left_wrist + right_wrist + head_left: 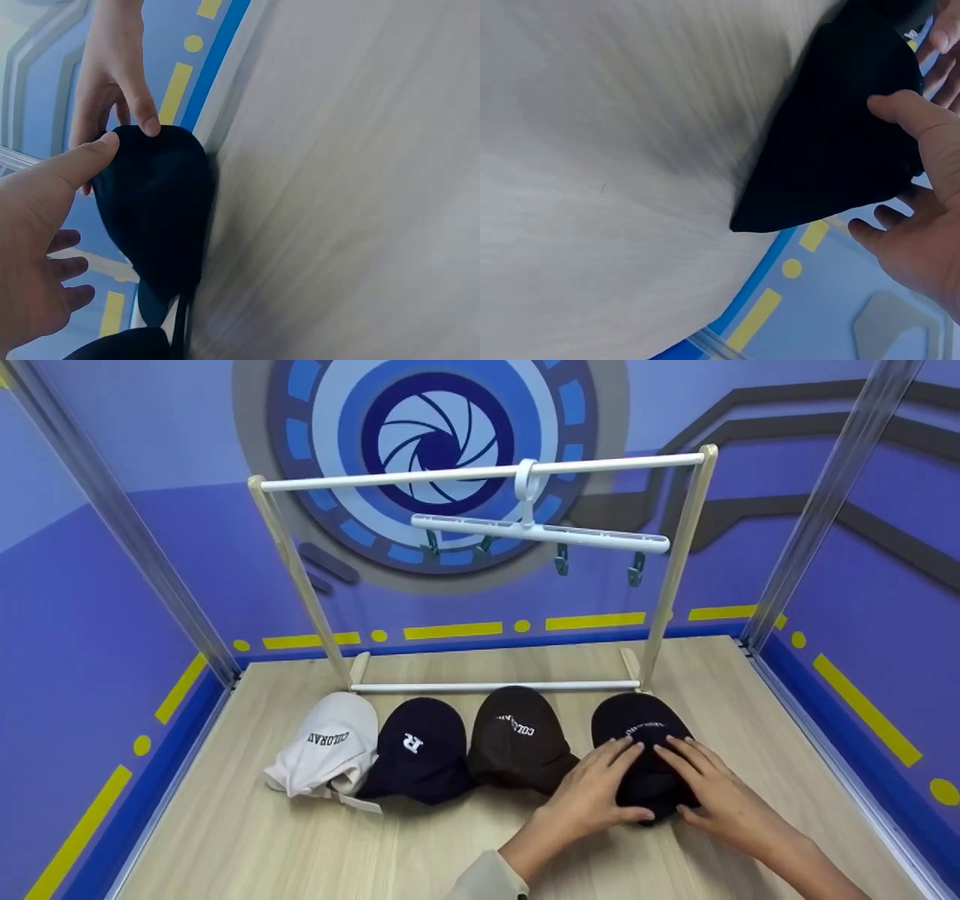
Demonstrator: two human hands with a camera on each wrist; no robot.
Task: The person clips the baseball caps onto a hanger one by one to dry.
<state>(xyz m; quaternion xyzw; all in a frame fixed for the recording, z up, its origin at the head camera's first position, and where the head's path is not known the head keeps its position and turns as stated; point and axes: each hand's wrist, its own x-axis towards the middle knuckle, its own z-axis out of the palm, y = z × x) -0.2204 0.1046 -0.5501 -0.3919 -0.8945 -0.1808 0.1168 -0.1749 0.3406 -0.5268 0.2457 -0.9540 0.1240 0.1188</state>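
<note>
Left hand (579,799) and right hand (718,793) are resting, fingers loosely spread without gripping, on that black baseball cap (628,714) near the brown baseball cap (516,750).

Bright, even light spreads over the pale surface (225,840) in the head view, where my fingers (611,754) read clearly while the black cap (652,776) at their tips sinks into near-solid darkness, its lettering (646,728) soft and faint. A pale sheen streaks the metal posts (124,517), which splay outward from the surface's far corners in the wide view. Both wrist views run dimmer, cooler and hazier: the surface's grain is smeared into streaks, and a soft-edged shadow blurs out beside the same cap.
</note>
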